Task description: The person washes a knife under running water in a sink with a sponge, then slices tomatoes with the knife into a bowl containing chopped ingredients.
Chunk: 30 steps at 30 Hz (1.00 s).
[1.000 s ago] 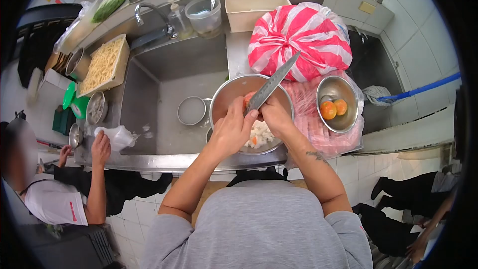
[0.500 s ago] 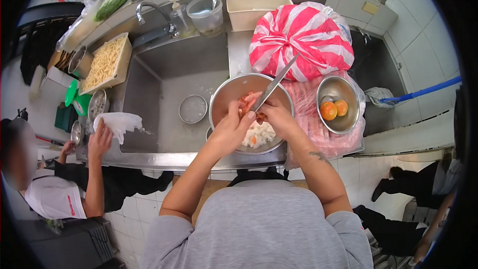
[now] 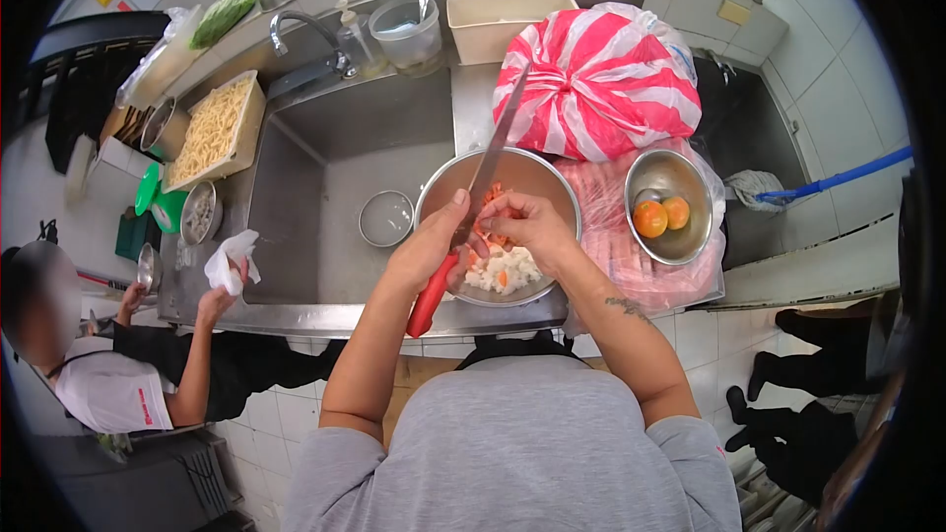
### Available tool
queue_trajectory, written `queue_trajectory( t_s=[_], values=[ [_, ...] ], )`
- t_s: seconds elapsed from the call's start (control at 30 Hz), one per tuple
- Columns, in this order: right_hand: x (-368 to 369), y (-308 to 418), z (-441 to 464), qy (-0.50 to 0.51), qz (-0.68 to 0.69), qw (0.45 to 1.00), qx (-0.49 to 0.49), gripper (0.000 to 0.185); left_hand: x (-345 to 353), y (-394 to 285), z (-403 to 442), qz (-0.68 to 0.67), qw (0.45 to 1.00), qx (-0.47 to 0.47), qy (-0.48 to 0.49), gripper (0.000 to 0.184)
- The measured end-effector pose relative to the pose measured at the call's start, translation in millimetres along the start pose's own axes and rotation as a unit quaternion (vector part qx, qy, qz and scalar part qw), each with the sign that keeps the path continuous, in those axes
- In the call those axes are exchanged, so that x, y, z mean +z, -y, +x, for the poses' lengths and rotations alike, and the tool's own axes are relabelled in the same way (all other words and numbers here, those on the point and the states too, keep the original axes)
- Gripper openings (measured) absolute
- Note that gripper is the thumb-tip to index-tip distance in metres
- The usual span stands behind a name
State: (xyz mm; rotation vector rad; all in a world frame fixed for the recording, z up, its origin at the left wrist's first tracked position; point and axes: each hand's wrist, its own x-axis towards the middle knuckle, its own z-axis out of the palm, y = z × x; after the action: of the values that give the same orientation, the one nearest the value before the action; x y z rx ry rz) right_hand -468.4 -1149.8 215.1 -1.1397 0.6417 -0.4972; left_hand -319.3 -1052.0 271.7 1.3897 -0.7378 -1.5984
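My left hand (image 3: 430,240) is closed on a knife with a red handle (image 3: 432,298). Its long blade (image 3: 496,143) points away from me over the steel bowl (image 3: 445,184), thumb against the blade's side. My right hand (image 3: 532,229) is beside the blade above the bowl, fingers bent together in a pinch; what they hold, if anything, is hidden. Inside the bowl lie chopped orange-red pieces (image 3: 500,195), partly covered by my hands, and a heap of white diced pieces (image 3: 505,272) nearer to me.
Left of the bowl is a sink (image 3: 345,153) with a small round dish (image 3: 386,218). On the right, two tomatoes (image 3: 649,219) sit in a steel bowl (image 3: 680,166) on bagged pink meat (image 3: 601,266), below a striped bag (image 3: 567,79). A co-worker (image 3: 108,384) holds a white cloth (image 3: 229,261).
The knife has swung left and now points more straight ahead, its red handle showing at my left hand. My hands have moved slightly apart. The co-worker's white cloth is lower and more bunched.
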Motion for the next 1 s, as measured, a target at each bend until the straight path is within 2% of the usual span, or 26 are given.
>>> queue_trajectory(
  t_s=[0.07,0.17,0.2,0.3,0.37,0.43,0.5,0.6,0.7,0.77,0.83,0.87,0.9,1.0],
  values=[
    [-0.6,-1.7,0.0,-0.003,0.006,1.0,-0.01,0.014,-5.4,7.5,4.2,-0.006,1.0,-0.005,-0.012,0.057],
    [-2.1,-3.9,1.5,-0.007,0.013,1.0,-0.01,0.016,1.6,8.2,3.1,0.036,0.997,0.045,-0.054,0.062],
    [-1.3,-1.4,0.2,-0.01,0.008,1.0,-0.007,0.016,5.9,8.2,3.0,0.113,0.987,0.075,-0.087,0.059],
    [2.0,-3.4,0.1,-0.041,-0.015,0.999,-0.03,0.016,20.2,13.2,6.6,0.321,0.918,0.159,-0.169,0.051],
    [7.5,-3.5,-1.1,-0.074,-0.031,0.996,-0.036,0.016,24.9,23.3,11.1,0.432,0.853,0.211,-0.205,0.048],
    [14.4,2.0,-6.6,-0.113,-0.043,0.992,-0.021,0.015,31.1,19.7,9.1,0.414,0.866,0.19,-0.204,0.044],
    [17.7,3.3,-10.0,-0.083,-0.069,0.994,-0.028,0.015,29.3,20.8,13.6,0.423,0.86,0.191,-0.215,0.046],
    [23.2,-1.2,-12.0,-0.051,-0.08,0.994,-0.051,0.013,30.7,14.2,15.5,0.379,0.886,0.143,-0.226,0.047],
    [18.5,-1.0,-11.3,-0.016,-0.071,0.997,-0.039,0.017,21.7,17.8,22.5,0.362,0.882,0.181,-0.24,0.05],
    [9.2,2.7,-9.1,-0.011,-0.045,0.999,0.002,0.022,16.9,9.9,13.4,0.261,0.943,0.089,-0.187,0.055],
    [-1.8,7.5,-5.7,-0.026,-0.001,0.998,0.062,0.026,16.5,-3.2,2.7,0.22,0.965,0.03,-0.14,0.058],
    [-10.9,4.1,-2.1,0.001,0.063,0.994,0.093,0.032,16.5,-7.5,-1.4,0.233,0.965,0.017,-0.12,0.059],
    [-13.7,1.0,-1.1,-0.002,0.095,0.993,0.074,0.03,16.5,-8.6,-3.6,0.244,0.964,0.003,-0.101,0.059],
    [-14.3,-2.4,2.8,-0.034,0.154,0.987,0.033,0.026,14.8,18.6,2.7,0.332,0.916,0.167,-0.15,0.06]
  ],
)
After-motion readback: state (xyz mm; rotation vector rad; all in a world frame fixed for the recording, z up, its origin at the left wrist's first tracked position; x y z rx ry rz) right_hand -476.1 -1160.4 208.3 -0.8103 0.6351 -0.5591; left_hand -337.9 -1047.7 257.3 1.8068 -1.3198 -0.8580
